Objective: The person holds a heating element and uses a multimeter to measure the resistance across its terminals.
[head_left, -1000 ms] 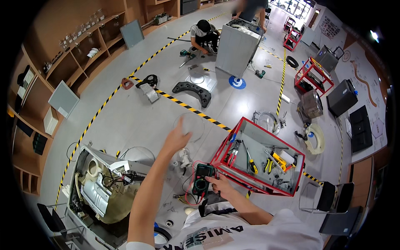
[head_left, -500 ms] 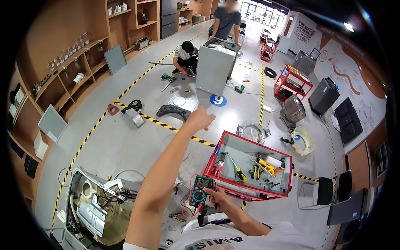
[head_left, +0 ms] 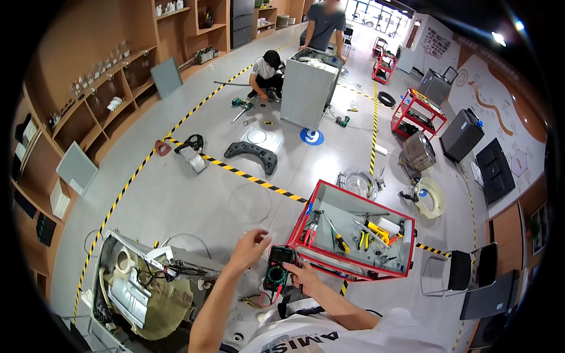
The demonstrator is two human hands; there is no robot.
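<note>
Low in the middle, a black and green multimeter (head_left: pixel 276 272) with a round dial rests in my right hand (head_left: pixel 303 276), the thumb lying along its side. Its screen looks dark. A red test lead (head_left: pixel 275 294) loops below it. Just left of the meter is my left hand (head_left: pixel 250 250), its fingers loosely bent and apart, with nothing visible in them. To the lower left stands an opened appliance body (head_left: pixel 153 312) with wires and a metal part inside. Pliers (head_left: pixel 253 302) with yellow handles lie on the floor under my hands.
A red-rimmed tool cart (head_left: pixel 359 267) at right holds screwdrivers and pliers. Ahead, a curved dark counterweight (head_left: pixel 253 154) lies by a striped floor line (head_left: pixel 259 181). Beyond, one person (head_left: pixel 268 76) crouches and another (head_left: pixel 325 26) stands behind a grey cabinet (head_left: pixel 306 94).
My left hand has come back from reaching far forward to beside the multimeter. The meter's screen, showing a reading before, now looks dark. My right hand keeps its hold.
</note>
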